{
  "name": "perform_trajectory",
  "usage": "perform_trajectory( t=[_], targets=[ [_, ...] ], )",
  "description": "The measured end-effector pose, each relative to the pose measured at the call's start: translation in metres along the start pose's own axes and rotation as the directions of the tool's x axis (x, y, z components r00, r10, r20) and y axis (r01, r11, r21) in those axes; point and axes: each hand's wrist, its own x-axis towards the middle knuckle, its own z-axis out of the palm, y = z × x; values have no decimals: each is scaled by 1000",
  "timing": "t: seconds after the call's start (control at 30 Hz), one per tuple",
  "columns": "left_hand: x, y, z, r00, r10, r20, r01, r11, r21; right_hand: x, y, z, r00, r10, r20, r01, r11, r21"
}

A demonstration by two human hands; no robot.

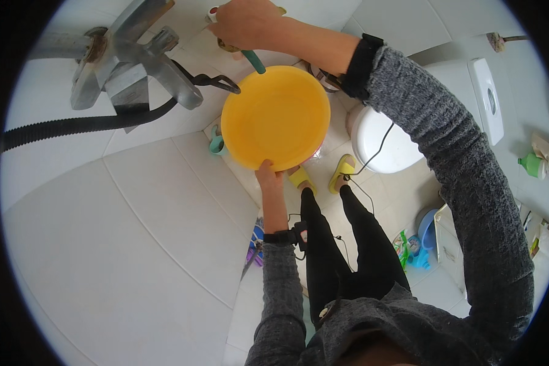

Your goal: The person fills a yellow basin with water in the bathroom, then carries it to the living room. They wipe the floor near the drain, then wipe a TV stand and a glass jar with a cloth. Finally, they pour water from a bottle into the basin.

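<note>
A yellow plastic basin (277,119) is held up above the tiled floor, in front of my feet. My left hand (268,176) grips its near rim, with the thumb on the inner side. Beyond the far rim, my right hand (249,23) is closed around a tap (227,45) on the wall, seen partly behind the fingers; its exact hold is partly hidden. From below that hand a short green hose (254,61) reaches the basin's far edge. Whether water runs from it cannot be told.
A metal valve (132,64) with a black corrugated hose (73,126) juts out at upper left. A white toilet (386,142) stands at right. A teal dipper (217,142) lies left of the basin. Thin cables hang by my legs. A blue basin (427,228) and bottles are at lower right.
</note>
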Motion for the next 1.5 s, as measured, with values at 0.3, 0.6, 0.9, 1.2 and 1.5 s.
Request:
perform_trajectory(
  t=[0.3,0.6,0.9,1.2,1.5],
  targets=[
    [21,1,-7,982,-131,135,127,991,40,1,34,-11,985,51,165,-59,997,45],
    [22,22,-1,986,-63,154,53,996,66,8,62,-1,997,-46,69,33,982,185],
    [1,28,-1,995,-66,71,56,989,139,10,71,7,995,-103,12,96,958,272],
    [-15,27,2,996,-57,61,49,990,129,14,76,11,994,-93,61,72,957,280],
    [-18,27,1,995,-58,84,51,996,79,21,80,12,985,-145,96,120,966,228]
  ],
)
